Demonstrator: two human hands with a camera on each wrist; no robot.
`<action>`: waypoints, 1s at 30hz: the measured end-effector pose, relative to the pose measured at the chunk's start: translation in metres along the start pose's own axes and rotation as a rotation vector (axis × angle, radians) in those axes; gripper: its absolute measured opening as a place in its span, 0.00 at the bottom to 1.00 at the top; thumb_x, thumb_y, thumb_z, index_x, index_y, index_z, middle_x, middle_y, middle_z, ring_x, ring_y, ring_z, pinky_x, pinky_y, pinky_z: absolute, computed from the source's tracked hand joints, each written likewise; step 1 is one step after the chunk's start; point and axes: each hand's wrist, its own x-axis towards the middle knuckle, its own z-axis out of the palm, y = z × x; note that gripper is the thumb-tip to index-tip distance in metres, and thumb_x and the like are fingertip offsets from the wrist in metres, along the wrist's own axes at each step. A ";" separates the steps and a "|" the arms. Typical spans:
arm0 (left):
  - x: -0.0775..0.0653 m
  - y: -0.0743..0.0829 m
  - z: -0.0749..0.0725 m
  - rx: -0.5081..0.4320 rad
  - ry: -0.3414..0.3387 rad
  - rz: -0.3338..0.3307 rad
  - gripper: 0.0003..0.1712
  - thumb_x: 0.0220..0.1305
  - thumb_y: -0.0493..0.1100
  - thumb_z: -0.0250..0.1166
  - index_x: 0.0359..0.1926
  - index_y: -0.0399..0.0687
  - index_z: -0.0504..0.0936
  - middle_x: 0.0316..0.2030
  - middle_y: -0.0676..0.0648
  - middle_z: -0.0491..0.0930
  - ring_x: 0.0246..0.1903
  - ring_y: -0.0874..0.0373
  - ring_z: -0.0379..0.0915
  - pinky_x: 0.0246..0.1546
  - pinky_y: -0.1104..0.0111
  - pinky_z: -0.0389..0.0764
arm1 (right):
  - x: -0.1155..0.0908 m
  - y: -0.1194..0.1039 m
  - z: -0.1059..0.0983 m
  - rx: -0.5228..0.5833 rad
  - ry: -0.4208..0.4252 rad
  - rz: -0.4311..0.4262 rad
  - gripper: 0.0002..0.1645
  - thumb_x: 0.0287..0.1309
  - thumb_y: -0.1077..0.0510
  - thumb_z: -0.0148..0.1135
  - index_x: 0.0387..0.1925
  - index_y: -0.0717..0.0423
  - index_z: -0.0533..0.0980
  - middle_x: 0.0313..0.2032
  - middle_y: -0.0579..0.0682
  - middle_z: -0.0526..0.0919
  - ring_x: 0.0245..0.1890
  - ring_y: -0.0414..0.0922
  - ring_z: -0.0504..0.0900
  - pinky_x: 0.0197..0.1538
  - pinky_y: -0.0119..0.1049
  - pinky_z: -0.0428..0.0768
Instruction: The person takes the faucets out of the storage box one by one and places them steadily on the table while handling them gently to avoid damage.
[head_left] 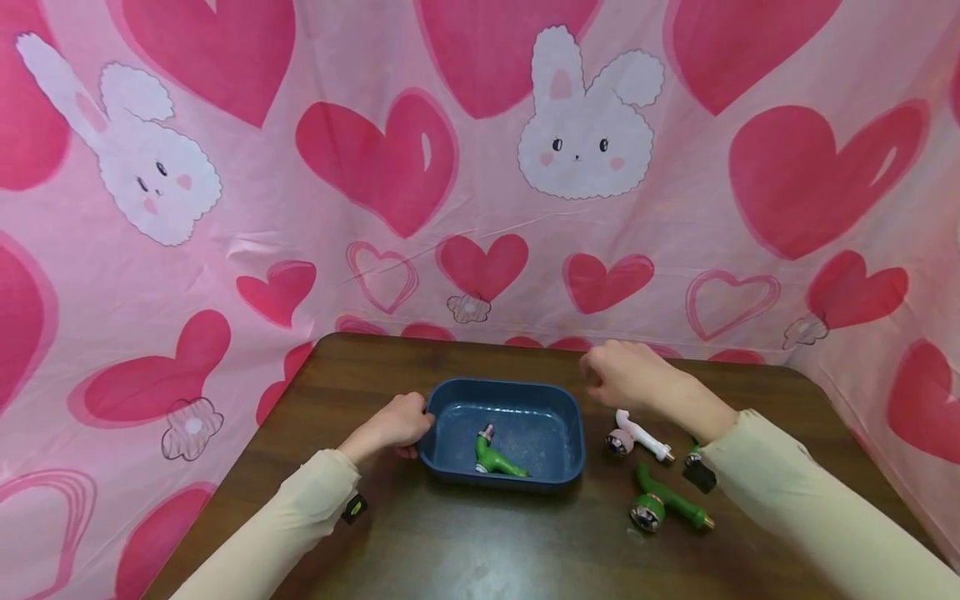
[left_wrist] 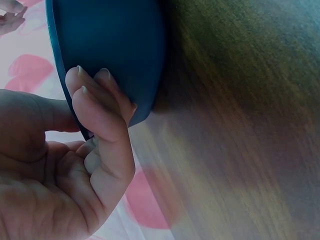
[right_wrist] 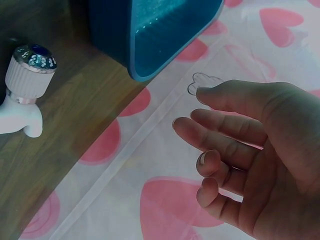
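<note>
My left hand [head_left: 400, 423] holds the left end of a blue rectangular basin [head_left: 506, 478], thumb on one side of the rim and fingers curled against the outer wall in the left wrist view. Inside the basin lies a green tap-like fitting [head_left: 491, 458]. Beyond the basin's right side, my right hand [head_left: 626, 375] is raised with nothing in it, its fingers loosely bent [right_wrist: 235, 145] in the right wrist view. Below it on the table is a white tap-like fitting [head_left: 637, 435] with a ribbed, shiny-topped knob [right_wrist: 32, 70].
A green tap-like fitting [head_left: 667, 502] with a chrome knob and brass end lies nearer me on the right. Another piece is mostly hidden behind my right wrist. The brown wooden table [head_left: 480, 542] backs onto a pink heart-patterned cloth [head_left: 480, 183].
</note>
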 end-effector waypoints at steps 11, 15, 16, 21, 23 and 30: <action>-0.003 0.002 0.002 0.011 0.015 -0.018 0.13 0.78 0.36 0.56 0.33 0.36 0.78 0.19 0.41 0.80 0.13 0.54 0.81 0.16 0.64 0.84 | 0.011 -0.006 0.003 -0.012 -0.001 -0.017 0.05 0.55 0.58 0.76 0.33 0.52 0.85 0.23 0.39 0.80 0.26 0.43 0.80 0.32 0.45 0.84; 0.004 -0.002 0.003 0.004 0.012 -0.015 0.13 0.78 0.36 0.56 0.33 0.35 0.79 0.19 0.40 0.80 0.14 0.52 0.82 0.17 0.62 0.85 | 0.015 -0.007 0.003 -0.011 -0.013 -0.008 0.05 0.56 0.57 0.76 0.34 0.52 0.85 0.24 0.40 0.81 0.28 0.44 0.81 0.32 0.45 0.84; 0.010 -0.008 0.005 0.001 0.006 -0.012 0.13 0.78 0.37 0.57 0.34 0.35 0.79 0.19 0.39 0.80 0.14 0.51 0.82 0.17 0.61 0.85 | 0.015 -0.008 0.004 -0.014 -0.013 -0.006 0.05 0.56 0.57 0.75 0.33 0.51 0.86 0.25 0.40 0.81 0.28 0.44 0.81 0.32 0.45 0.84; 0.052 -0.056 0.019 -0.004 -0.026 0.024 0.14 0.78 0.41 0.55 0.35 0.37 0.79 0.19 0.40 0.80 0.14 0.51 0.82 0.15 0.61 0.84 | 0.021 -0.012 0.006 -0.014 -0.034 -0.008 0.06 0.56 0.56 0.75 0.29 0.49 0.83 0.21 0.40 0.77 0.25 0.43 0.76 0.27 0.41 0.78; 0.050 -0.054 0.019 -0.001 -0.023 0.025 0.14 0.78 0.41 0.55 0.35 0.37 0.79 0.19 0.40 0.80 0.14 0.51 0.82 0.15 0.60 0.84 | 0.023 -0.014 0.006 -0.009 -0.041 -0.015 0.07 0.56 0.57 0.75 0.27 0.48 0.82 0.19 0.40 0.75 0.23 0.42 0.74 0.25 0.39 0.76; 0.003 -0.003 0.003 0.006 0.018 -0.004 0.13 0.78 0.37 0.57 0.34 0.35 0.79 0.20 0.40 0.80 0.14 0.53 0.81 0.16 0.63 0.84 | 0.030 -0.020 0.005 -0.007 -0.042 -0.023 0.05 0.56 0.56 0.76 0.30 0.49 0.84 0.21 0.40 0.78 0.24 0.42 0.77 0.28 0.39 0.81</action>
